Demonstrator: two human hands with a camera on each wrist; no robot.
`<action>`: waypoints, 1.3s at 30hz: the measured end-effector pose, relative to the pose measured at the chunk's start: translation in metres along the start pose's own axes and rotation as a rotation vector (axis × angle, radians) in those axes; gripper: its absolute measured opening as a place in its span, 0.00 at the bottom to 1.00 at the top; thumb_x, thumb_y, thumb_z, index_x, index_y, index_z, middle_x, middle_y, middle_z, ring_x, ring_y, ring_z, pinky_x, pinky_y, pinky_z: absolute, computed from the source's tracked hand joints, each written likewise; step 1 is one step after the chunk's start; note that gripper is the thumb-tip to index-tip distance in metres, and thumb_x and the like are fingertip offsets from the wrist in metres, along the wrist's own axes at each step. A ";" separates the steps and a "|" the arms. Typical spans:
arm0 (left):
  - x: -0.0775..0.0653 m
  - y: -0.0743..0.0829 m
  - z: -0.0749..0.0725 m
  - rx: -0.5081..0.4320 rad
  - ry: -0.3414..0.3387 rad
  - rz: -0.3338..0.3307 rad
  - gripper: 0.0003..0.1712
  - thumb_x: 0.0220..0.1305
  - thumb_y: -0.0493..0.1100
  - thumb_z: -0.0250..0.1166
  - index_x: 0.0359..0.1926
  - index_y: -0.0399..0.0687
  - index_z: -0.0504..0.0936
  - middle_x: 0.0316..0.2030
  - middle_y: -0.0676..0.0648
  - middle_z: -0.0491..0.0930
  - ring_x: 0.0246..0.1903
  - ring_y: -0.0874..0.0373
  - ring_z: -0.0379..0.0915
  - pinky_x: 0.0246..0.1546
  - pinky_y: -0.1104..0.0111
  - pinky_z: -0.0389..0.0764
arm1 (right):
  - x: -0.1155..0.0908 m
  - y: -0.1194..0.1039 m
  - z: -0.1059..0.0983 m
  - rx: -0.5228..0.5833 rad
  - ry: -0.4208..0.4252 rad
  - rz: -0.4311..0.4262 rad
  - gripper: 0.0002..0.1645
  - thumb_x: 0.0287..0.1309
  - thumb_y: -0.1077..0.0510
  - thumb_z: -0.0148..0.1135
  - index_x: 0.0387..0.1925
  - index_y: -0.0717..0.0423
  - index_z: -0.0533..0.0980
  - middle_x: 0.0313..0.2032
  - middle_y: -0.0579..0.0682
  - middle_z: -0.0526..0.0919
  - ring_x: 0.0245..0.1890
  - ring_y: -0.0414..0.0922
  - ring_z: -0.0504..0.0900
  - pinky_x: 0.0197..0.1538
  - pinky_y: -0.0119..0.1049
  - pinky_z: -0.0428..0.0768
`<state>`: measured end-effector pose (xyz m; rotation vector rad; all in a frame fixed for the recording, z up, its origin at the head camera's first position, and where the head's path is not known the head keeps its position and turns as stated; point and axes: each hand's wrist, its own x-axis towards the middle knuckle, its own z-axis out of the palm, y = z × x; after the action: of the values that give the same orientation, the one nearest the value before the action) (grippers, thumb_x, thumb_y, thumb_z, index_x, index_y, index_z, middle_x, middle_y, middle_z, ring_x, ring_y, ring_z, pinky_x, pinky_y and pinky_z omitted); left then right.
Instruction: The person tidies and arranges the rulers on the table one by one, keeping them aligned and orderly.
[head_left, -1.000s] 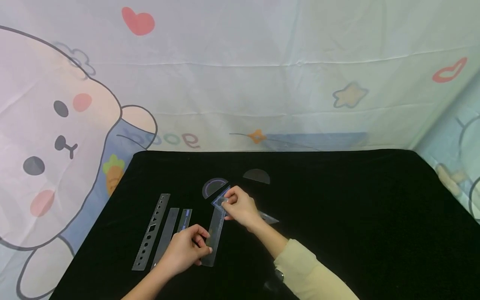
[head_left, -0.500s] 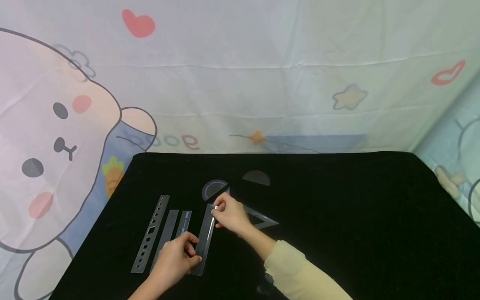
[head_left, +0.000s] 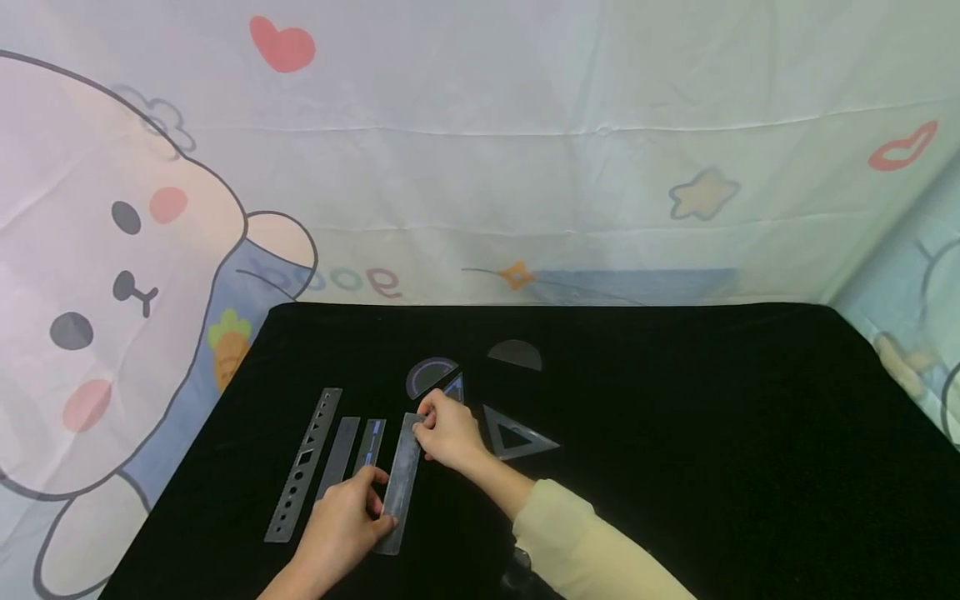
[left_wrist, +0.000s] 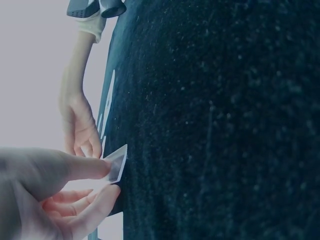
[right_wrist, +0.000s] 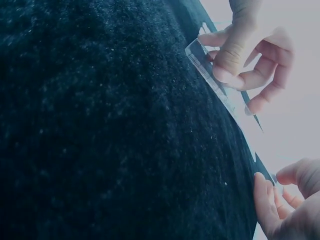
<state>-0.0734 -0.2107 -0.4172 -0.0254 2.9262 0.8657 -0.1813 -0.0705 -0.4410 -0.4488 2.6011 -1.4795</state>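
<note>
Over the black-draped counter (head_left: 675,433), we have shifted the clear ruler (head_left: 402,477) leftward since a moment ago, the fingers of our left hand (head_left: 345,512) and right hand (head_left: 450,432) curled in narrow pinches at its near and far ends, seemingly bringing it into line beside the blue-marked ruler (head_left: 372,442)

Counter (head_left: 675,433) is viewed fwd & down from well above its near side (head cam); by L/R wrist cams it's shot v. close, low, turned sideways; both hands (head_left: 452,433) are shared by all views.
</note>
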 end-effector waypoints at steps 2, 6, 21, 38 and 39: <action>-0.001 0.000 0.000 0.024 0.012 0.000 0.24 0.41 0.36 0.72 0.43 0.43 0.75 0.20 0.54 0.71 0.17 0.64 0.65 0.15 0.74 0.67 | 0.001 0.000 0.002 -0.052 0.015 -0.028 0.09 0.51 0.61 0.61 0.35 0.53 0.72 0.26 0.43 0.74 0.11 0.31 0.74 0.21 0.25 0.74; -0.002 0.001 0.000 0.092 0.036 -0.005 0.24 0.41 0.37 0.72 0.43 0.41 0.76 0.19 0.54 0.71 0.15 0.64 0.64 0.14 0.73 0.65 | 0.002 -0.002 0.006 -0.155 0.049 -0.072 0.09 0.49 0.59 0.62 0.34 0.51 0.73 0.25 0.41 0.74 0.17 0.31 0.73 0.29 0.29 0.72; 0.001 0.002 -0.004 0.215 -0.002 -0.022 0.27 0.43 0.39 0.74 0.47 0.38 0.76 0.19 0.53 0.73 0.16 0.64 0.67 0.14 0.72 0.68 | 0.005 -0.002 0.014 -0.339 0.005 -0.085 0.12 0.51 0.54 0.63 0.39 0.48 0.74 0.27 0.42 0.75 0.23 0.36 0.72 0.23 0.28 0.68; 0.002 0.005 -0.006 0.227 -0.012 -0.004 0.26 0.43 0.39 0.73 0.46 0.38 0.77 0.20 0.53 0.74 0.17 0.65 0.68 0.15 0.73 0.69 | 0.006 -0.006 0.011 -0.401 -0.040 -0.067 0.11 0.52 0.56 0.62 0.39 0.50 0.74 0.27 0.43 0.74 0.23 0.38 0.72 0.20 0.29 0.68; 0.002 0.005 -0.006 0.230 -0.014 -0.005 0.26 0.43 0.39 0.73 0.46 0.38 0.77 0.20 0.53 0.74 0.17 0.65 0.68 0.15 0.72 0.69 | 0.006 -0.006 0.012 -0.404 -0.040 -0.066 0.11 0.52 0.56 0.62 0.39 0.50 0.74 0.27 0.43 0.74 0.23 0.38 0.72 0.20 0.29 0.68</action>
<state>-0.0759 -0.2099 -0.4103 -0.0112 2.9904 0.5209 -0.1828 -0.0845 -0.4417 -0.6006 2.8772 -0.9400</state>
